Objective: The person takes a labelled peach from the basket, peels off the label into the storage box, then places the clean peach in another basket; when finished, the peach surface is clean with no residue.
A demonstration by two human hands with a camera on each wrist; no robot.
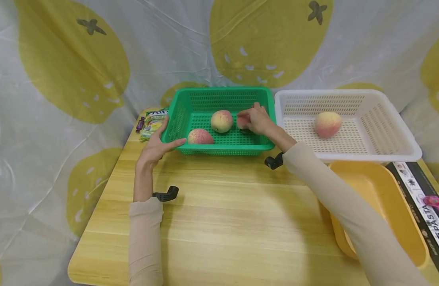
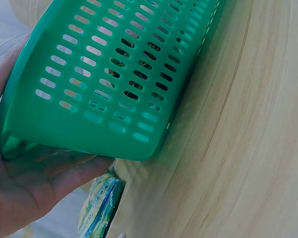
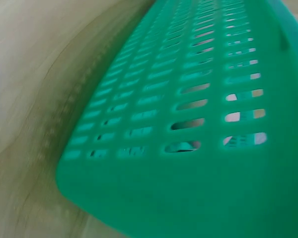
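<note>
"PASTA" on the dark box [image 1: 424, 206] at the table's right edge (candy-packet lettering too small to read)

light: bright, even | shadows: soft | head view: edges bowed | right wrist view: blurred, perhaps motion

You have a green perforated basket [image 1: 219, 99] standing flat on the wooden table, its slotted walls flaring outward. Inside it, one yellow-pink peach [image 1: 221, 121] sits upright near the middle, and a second, redder peach [image 1: 200, 137] lies against the front wall. A third item in the basket is mostly hidden; you cannot tell what it is.
</note>
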